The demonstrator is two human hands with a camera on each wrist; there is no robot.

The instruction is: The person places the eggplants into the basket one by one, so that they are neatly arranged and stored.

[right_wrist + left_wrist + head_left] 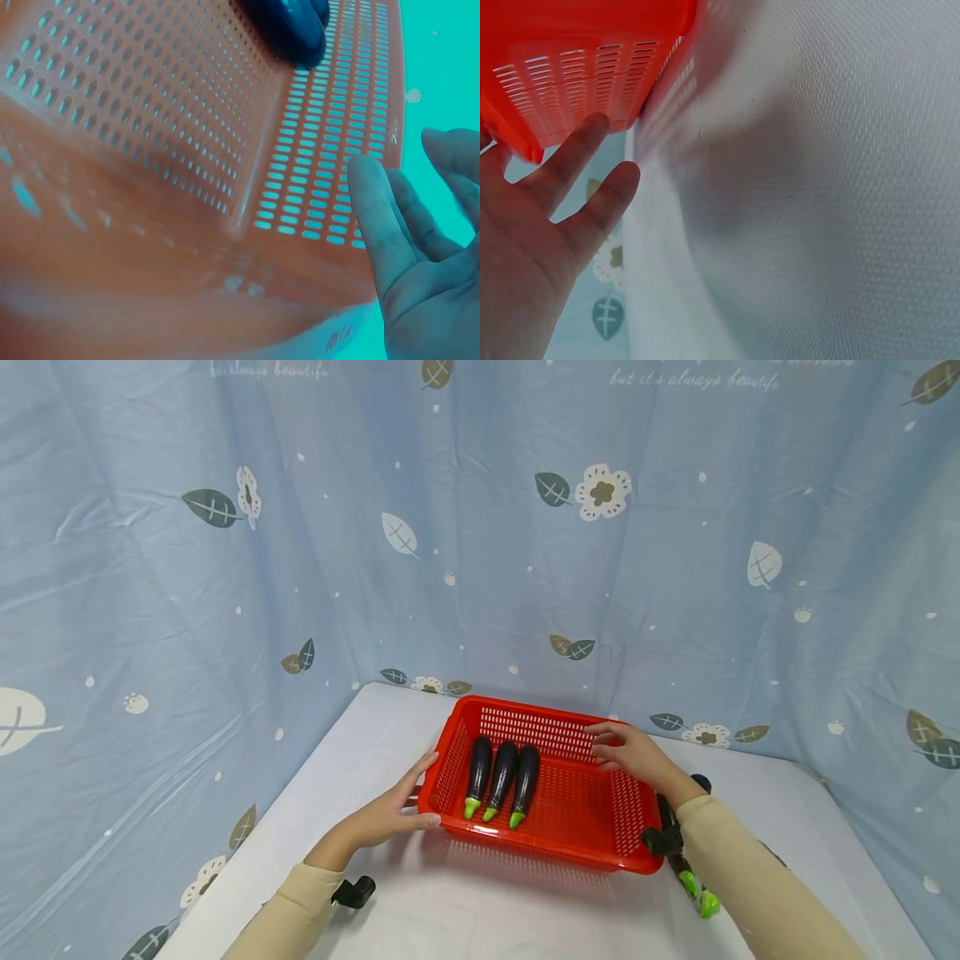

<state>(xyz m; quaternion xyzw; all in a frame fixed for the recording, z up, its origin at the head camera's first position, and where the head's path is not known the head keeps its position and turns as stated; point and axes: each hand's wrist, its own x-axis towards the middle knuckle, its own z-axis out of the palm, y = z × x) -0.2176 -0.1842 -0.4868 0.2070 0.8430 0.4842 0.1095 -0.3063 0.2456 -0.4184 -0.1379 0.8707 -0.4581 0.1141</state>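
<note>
A red plastic basket (573,793) with slotted walls stands on the white table. Side by side in its left half lie three dark eggplants (503,777), green stem ends toward me. My left hand (384,817) is at the basket's front left corner, thumb by the front rim and fingers spread along the left side. In the left wrist view those fingers are splayed beside the slotted wall. Over the basket's back right part hovers my right hand (633,752), its fingers loosely bent and empty. The right wrist view shows eggplant ends (296,34) inside the basket.
More eggplants (687,882) lie on the table right of the basket, partly hidden under my right forearm. A blue patterned curtain (487,543) hangs behind and along both sides of the white table (360,727).
</note>
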